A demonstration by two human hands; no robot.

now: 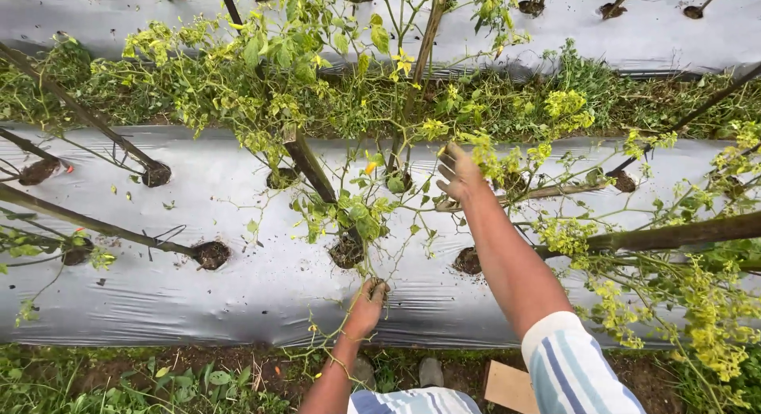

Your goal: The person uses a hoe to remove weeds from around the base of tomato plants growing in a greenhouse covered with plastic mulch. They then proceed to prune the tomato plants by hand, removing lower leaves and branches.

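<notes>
We look down on a long raised bed wrapped in grey plastic mulch [198, 303], punched with planting holes and crossed by slanted wooden stakes [309, 166]. A second covered bed [634, 25] runs beyond a weedy furrow. Sprawling over the near bed is a leggy tomato plant [349, 208] with yellowing leaves and thin, tangled stems, rooted at a planting hole [346, 251] in the middle of the bed.

Our right hand [458, 172] reaches up into the foliage, fingers spread and released, touching leaves but closed on nothing we can make out. Our left hand [366, 303] sits low at the bed's near edge, fingers clenched around a thin green stem [372, 267] trailing down from the plant.

We judge the stems light, soft and easily snapped, the leaves brittle; the safest hold looks to be low on the thicker main stem near the hole, not the wispy side shoots.
</notes>
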